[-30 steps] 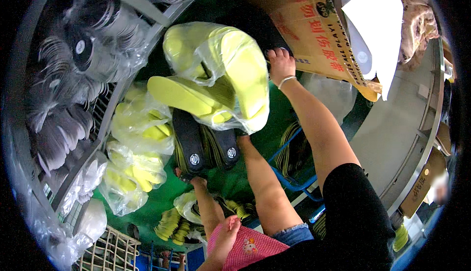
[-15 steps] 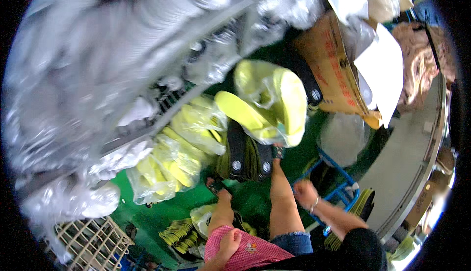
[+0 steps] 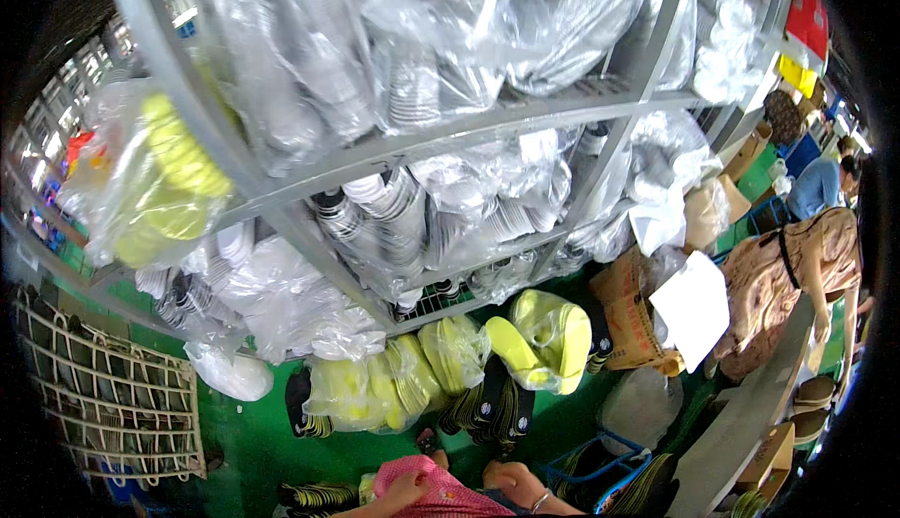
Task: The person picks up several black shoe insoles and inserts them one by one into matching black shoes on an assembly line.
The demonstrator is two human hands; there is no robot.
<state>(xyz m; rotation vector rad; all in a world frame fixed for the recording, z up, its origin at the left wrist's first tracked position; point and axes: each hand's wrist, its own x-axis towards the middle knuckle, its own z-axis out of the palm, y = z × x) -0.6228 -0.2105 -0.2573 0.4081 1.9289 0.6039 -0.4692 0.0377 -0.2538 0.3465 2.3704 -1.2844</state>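
Observation:
My left hand (image 3: 405, 490) is low in the picture, over the pink checkered apron (image 3: 431, 480); its fingers are too blurred to tell whether they are curled. To its right my right hand (image 3: 514, 482) is loosely closed, a bracelet on its wrist, with nothing seen in it. Beyond my feet, yellow-green insoles (image 3: 412, 373) in clear plastic bags lie in a row along the rack's foot. Another bag of yellow-green insoles (image 3: 562, 330) rests on top of stacked black insoles (image 3: 511, 410). Neither hand touches these.
A grey metal rack (image 3: 422, 143) full of bagged white and grey soles spans the view. A cardboard box (image 3: 623, 307) stands right of it, near a grey table (image 3: 741, 424). A blue frame (image 3: 600, 462) is close on my right, a wicker crate (image 3: 122, 396) at left. Another person (image 3: 759, 284) stands at far right.
My view has swung up and leftward, so more of the rack and the far room shows. My right hand has come inward, nearer my left hand.

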